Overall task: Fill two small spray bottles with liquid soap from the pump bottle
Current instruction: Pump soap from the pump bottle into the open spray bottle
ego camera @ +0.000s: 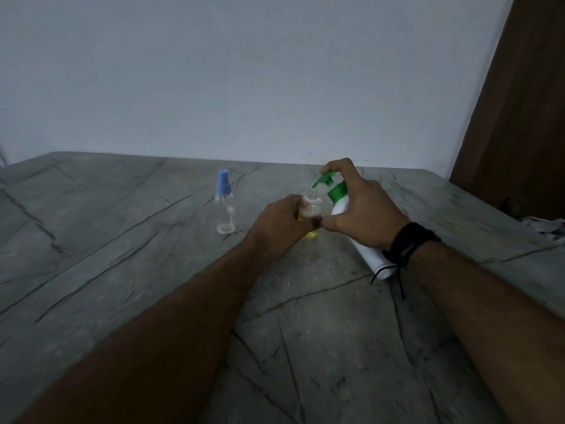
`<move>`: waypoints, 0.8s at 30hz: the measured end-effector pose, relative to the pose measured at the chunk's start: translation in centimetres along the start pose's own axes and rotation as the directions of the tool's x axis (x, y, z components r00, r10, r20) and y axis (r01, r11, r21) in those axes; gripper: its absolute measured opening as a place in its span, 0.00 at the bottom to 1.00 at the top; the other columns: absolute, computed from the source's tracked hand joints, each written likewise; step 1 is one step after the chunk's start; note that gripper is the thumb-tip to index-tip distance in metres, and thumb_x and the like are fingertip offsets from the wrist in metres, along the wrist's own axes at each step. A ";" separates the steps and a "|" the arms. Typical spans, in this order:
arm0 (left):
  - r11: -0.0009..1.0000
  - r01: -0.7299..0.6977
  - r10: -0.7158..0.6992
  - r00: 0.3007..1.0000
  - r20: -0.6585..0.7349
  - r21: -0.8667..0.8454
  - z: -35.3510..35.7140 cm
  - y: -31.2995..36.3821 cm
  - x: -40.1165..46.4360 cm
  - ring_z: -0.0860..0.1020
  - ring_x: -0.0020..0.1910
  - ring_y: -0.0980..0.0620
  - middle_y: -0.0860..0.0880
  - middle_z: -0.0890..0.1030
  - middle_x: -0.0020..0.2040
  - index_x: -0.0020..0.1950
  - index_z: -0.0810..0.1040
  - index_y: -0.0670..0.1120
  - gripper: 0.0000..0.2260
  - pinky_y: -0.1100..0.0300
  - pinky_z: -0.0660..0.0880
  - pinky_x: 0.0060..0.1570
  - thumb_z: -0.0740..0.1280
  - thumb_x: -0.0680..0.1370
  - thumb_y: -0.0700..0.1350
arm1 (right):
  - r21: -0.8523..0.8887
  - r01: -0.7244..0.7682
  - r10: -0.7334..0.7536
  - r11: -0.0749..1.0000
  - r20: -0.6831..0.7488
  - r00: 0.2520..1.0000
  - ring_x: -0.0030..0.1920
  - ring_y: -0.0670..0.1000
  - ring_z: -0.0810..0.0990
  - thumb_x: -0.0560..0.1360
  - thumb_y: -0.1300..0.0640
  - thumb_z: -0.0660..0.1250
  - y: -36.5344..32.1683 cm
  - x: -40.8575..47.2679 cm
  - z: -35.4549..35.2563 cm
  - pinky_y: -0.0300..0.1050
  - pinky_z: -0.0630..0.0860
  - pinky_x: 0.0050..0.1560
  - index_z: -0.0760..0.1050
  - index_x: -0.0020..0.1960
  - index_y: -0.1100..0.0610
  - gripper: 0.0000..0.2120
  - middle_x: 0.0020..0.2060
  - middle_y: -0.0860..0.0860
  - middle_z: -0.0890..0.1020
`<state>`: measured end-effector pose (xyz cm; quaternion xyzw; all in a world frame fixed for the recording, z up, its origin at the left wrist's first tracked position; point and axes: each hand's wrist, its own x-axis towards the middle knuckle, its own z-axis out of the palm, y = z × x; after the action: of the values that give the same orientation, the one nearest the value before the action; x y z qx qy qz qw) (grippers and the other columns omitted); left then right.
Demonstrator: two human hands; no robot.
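Stone table [153,270], left hand [279,224] gripping uncapped spray bottle [310,209] under pump nozzle [321,180]

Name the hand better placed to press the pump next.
Right. The right hand already grips the pump bottle, a finger on its green head over the open bottle; the left hand steadies that bottle.

We are seeing a tilted white pump bottle [342,206], green nozzle over an uncapped spray bottle [309,209] holding yellow soap; a blue-capped spray bottle [224,203] is standing upright nearby.
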<state>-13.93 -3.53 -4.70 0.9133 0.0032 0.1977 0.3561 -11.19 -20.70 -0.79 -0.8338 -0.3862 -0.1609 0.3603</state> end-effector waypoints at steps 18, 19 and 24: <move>1.000 -0.011 0.011 1.000 -0.016 -0.001 0.1 -0.1 0.0 0.80 0.51 0.53 0.50 0.83 0.56 0.65 0.76 0.48 0.27 0.54 0.78 0.54 0.73 0.71 0.60 | -0.031 -0.008 0.007 0.999 -0.008 1.000 0.40 0.47 0.82 0.65 0.57 0.78 0.1 -0.1 0.0 0.47 0.80 0.41 0.66 0.65 0.46 0.34 0.43 0.46 0.82; 1.000 -0.010 0.010 1.000 -0.015 0.003 0.1 -0.1 0.0 0.80 0.51 0.53 0.50 0.83 0.56 0.65 0.76 0.47 0.27 0.55 0.78 0.54 0.73 0.71 0.60 | -0.031 -0.008 0.008 1.000 -0.010 1.000 0.39 0.47 0.82 0.65 0.57 0.78 0.1 -0.1 0.0 0.45 0.80 0.40 0.66 0.66 0.46 0.34 0.43 0.45 0.82; 1.000 -0.011 0.011 1.000 -0.012 -0.008 0.1 -0.1 -0.1 0.80 0.51 0.54 0.50 0.82 0.57 0.66 0.76 0.47 0.27 0.55 0.78 0.55 0.73 0.72 0.59 | -0.025 -0.007 0.008 1.000 0.011 1.000 0.41 0.47 0.82 0.65 0.57 0.78 0.0 -0.1 -0.1 0.45 0.80 0.41 0.65 0.65 0.46 0.34 0.45 0.47 0.82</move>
<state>-13.97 -3.52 -4.83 0.9106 -0.0006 0.2052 0.3588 -11.29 -20.76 -0.78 -0.8405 -0.3830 -0.1599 0.3483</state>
